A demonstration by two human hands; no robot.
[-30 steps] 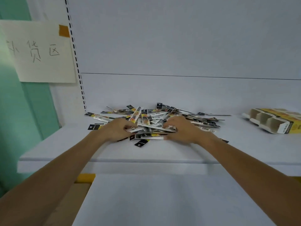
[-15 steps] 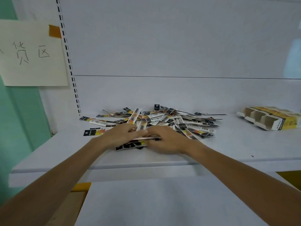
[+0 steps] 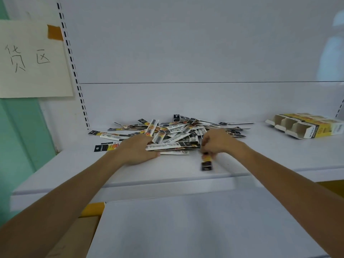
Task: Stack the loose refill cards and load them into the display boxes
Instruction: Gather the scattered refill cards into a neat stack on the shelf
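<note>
A loose heap of narrow black, white and yellow refill cards lies on the white shelf. My left hand grips the left end of a small flat stack of cards at the heap's front edge. My right hand is at the stack's right end, fingers curled down round a single card that sticks out toward me, blurred. The yellow and white display boxes lie on their side at the far right, their compartments open toward me.
A paper sign with handwritten characters is taped to the left upright. A lower white shelf juts out in front of me. A yellow strip and a brown surface show at the lower left. One card lies apart, left of my left hand.
My hands have spread apart along the gathered stack. The right hand moved right and now holds a single card pointing toward me.
</note>
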